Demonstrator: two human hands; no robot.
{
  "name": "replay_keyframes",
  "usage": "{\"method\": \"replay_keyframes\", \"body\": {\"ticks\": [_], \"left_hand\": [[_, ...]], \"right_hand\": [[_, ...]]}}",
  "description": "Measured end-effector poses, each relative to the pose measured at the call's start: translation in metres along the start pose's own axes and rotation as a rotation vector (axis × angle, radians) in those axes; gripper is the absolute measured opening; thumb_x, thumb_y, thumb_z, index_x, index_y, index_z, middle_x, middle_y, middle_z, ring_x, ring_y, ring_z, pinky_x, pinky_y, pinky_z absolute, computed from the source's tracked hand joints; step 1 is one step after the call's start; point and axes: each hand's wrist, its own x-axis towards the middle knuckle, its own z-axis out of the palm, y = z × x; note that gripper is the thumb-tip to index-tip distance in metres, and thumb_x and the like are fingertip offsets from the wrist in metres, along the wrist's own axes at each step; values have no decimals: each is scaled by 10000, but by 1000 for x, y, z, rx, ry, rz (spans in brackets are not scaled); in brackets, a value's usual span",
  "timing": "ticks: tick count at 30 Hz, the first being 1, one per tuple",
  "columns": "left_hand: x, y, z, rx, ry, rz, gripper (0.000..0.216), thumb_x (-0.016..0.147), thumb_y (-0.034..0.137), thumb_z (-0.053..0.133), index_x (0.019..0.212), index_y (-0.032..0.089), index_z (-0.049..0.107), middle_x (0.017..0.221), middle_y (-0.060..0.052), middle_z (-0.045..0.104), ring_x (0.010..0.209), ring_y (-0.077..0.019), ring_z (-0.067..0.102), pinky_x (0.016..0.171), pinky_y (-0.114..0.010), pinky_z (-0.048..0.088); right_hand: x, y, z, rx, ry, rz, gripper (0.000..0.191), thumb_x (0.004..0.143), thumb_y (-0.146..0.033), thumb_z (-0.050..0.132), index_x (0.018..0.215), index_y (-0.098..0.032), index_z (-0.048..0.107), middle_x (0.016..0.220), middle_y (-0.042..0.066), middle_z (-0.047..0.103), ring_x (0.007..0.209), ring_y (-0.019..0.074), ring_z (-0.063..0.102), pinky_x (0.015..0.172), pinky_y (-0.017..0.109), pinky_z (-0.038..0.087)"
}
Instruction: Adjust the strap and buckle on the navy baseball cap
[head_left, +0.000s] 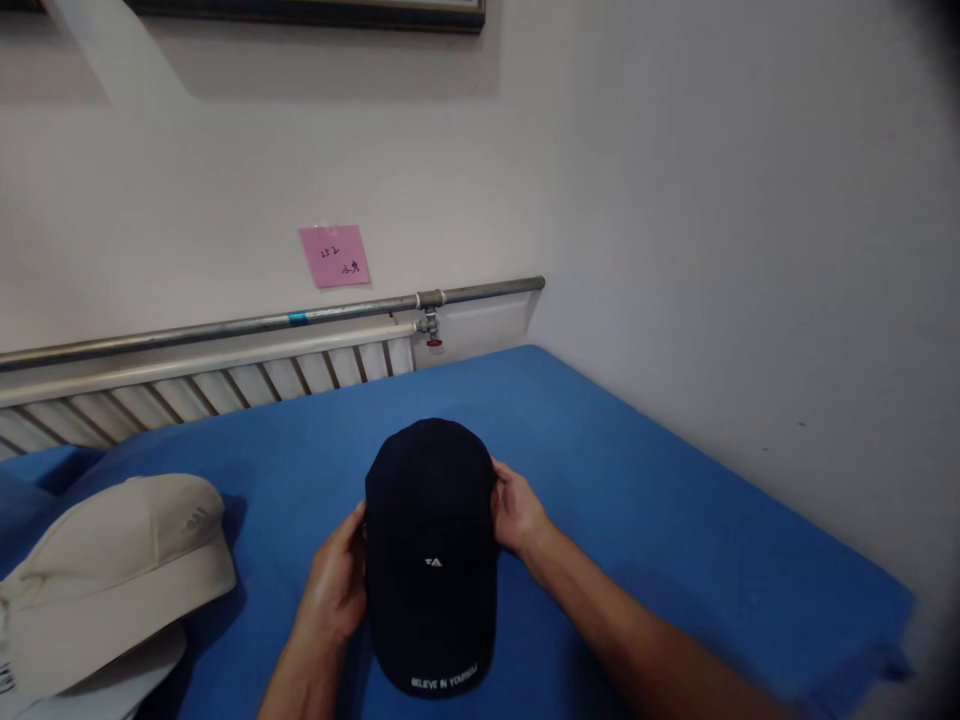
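A dark baseball cap (pixel 431 500) is held between my two hands above the blue-covered surface (pixel 600 470). Its brim points toward me and bears white lettering along the edge; a small white logo sits on the front. My left hand (pixel 337 580) grips the cap's left side, with the fingertips hidden behind it. On the opposite side my right hand (pixel 517 508) is closed on the edge, its fingers partly out of sight under the cap.
Stacked caps lie at the left, a beige cap (pixel 127 570) on top of a paler one (pixel 142 670). Behind the surface run a white radiator (pixel 247 380) and a metal pipe (pixel 337 312) with a red-handled valve (pixel 433 343). A pink note (pixel 334 256) hangs on the wall.
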Motion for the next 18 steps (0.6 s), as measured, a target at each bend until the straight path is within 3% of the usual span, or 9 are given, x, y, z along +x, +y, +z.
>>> {"method": "replay_keyframes", "body": {"ticks": [8,13,18], "left_hand": [[3,11,-4,-68,95,51,210,896,105,491,792,119,673,684,-44,728,599,-171,696,681,-288,575],[12,20,-13,-213,159,107,273,917,109,429,761,118,652,637,-43,715,537,-150,678,600,-257,570],[20,27,-21,-316,225,182,304,912,92,398,720,129,630,576,-19,684,512,-129,662,549,-210,543]], "right_hand": [[-3,15,4,-20,-70,3,244,904,-338,500,805,-170,646,676,3,688,611,124,637,685,254,474],[-15,28,13,-125,-155,98,231,882,-347,546,817,-148,643,686,13,691,619,123,640,659,250,471],[-24,44,17,-258,-203,148,162,743,-273,698,846,-165,634,717,-12,689,607,120,631,594,246,467]]}}
